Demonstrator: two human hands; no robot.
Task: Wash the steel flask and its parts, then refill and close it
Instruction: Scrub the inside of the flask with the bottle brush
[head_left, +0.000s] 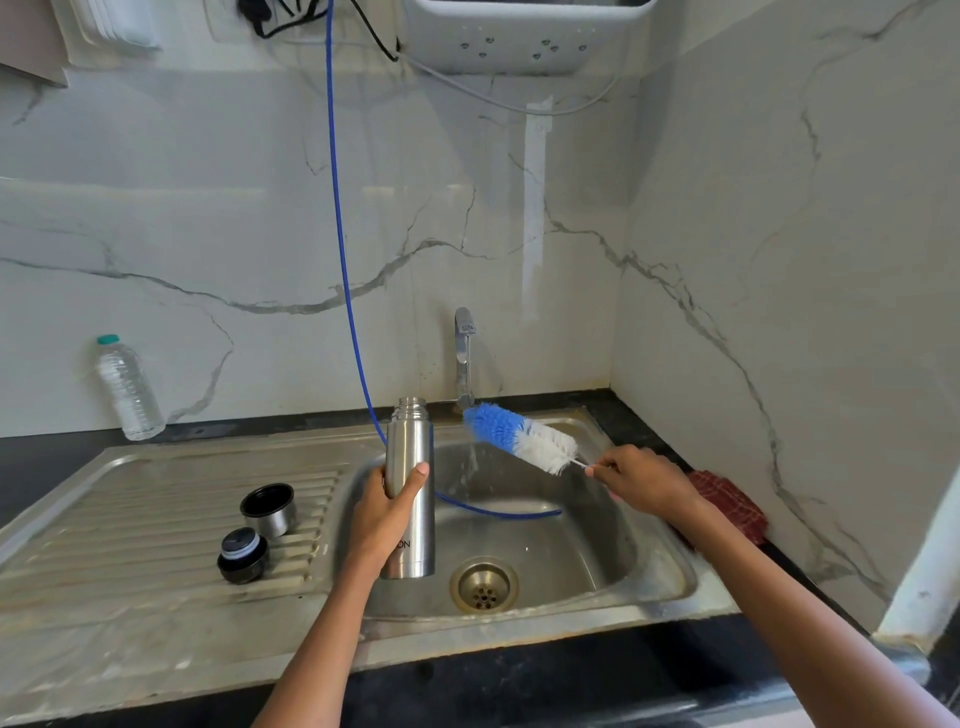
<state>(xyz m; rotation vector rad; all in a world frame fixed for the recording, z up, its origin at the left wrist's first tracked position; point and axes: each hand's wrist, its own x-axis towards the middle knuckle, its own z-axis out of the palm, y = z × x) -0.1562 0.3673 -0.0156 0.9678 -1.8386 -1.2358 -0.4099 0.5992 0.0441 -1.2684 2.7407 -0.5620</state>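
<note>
**Flask upright over the basin, brush under the tap**

The left hand (387, 512) has its grip wrapped round the middle of the steel flask (410, 488), thumb across the front and fingers curled behind. The flask stands upright above the sink (545, 561), its threaded mouth open at the top and its base just left of the drain (484, 584).

The right hand (641, 480) pinches the thin wire handle of the bottle brush (519, 435) between curled fingers. From that grip the brush slants up and to the left, white bristles nearer the hand, blue bristles at the far end, right below the tap (464, 358). A thin stream of water falls past the bristles into the basin. Brush and flask are apart, the blue tip just right of the flask's neck.

Left of the left grip, on the ribbed drainboard (156, 519), sit the steel cup lid (268, 509) with its opening up and, nearer the viewer, the dark stopper (242, 555). A blue hose (343, 260) hangs down the wall behind the flask and curls into the basin. Farther left, a plastic water bottle (127, 387) stands on the dark desk (52, 457) against the wall. Behind the right wrist lies a red cloth (730, 501).
</note>
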